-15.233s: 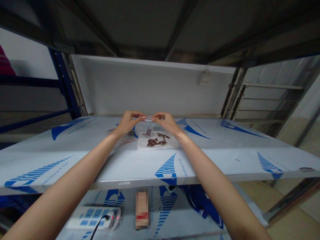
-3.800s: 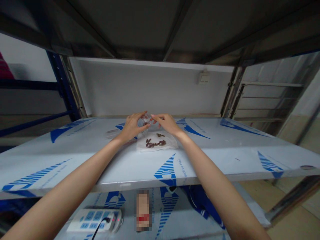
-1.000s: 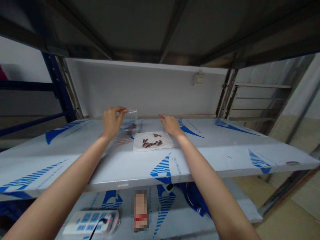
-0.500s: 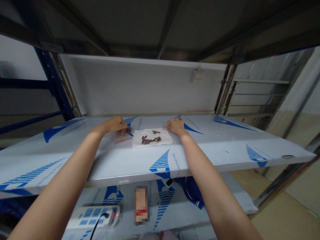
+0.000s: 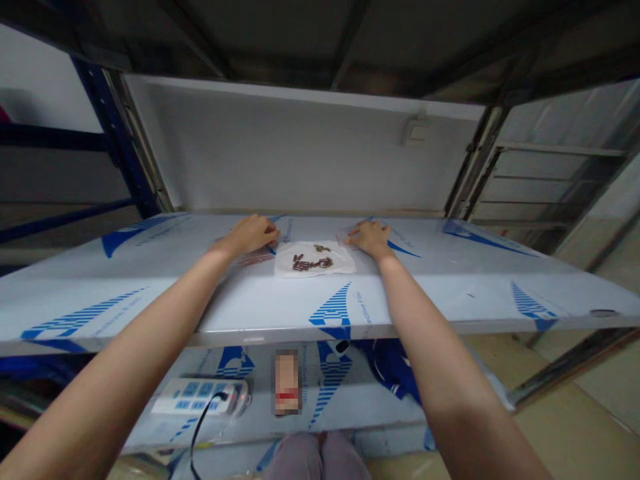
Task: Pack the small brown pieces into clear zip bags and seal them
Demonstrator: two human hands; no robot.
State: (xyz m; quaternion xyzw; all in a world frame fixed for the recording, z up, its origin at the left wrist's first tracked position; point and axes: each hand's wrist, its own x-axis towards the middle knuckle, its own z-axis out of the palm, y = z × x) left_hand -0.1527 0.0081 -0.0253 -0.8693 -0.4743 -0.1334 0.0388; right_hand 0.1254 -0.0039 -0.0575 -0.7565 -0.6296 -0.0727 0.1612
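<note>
My left hand lies palm down on the shelf, left of a white paper sheet, with its fingers near the sheet's edge. Several small brown pieces lie on that sheet. A thin pinkish glinting strip shows just below my left hand. My right hand rests flat to the right of the sheet, its fingertips on a piece of clear plastic. Neither hand visibly grips anything, and whatever lies under the palms is hidden.
The white shelf top carries blue-printed protective film. Below it, a lower shelf holds a white power strip with a black cable and a pixelated upright object. Metal uprights stand at both sides, and my grey-clad knees show at the bottom.
My left hand has come down from holding the clear bag up and now lies flat. My right hand has moved right, away from the sheet. The view has tilted slightly downward.
</note>
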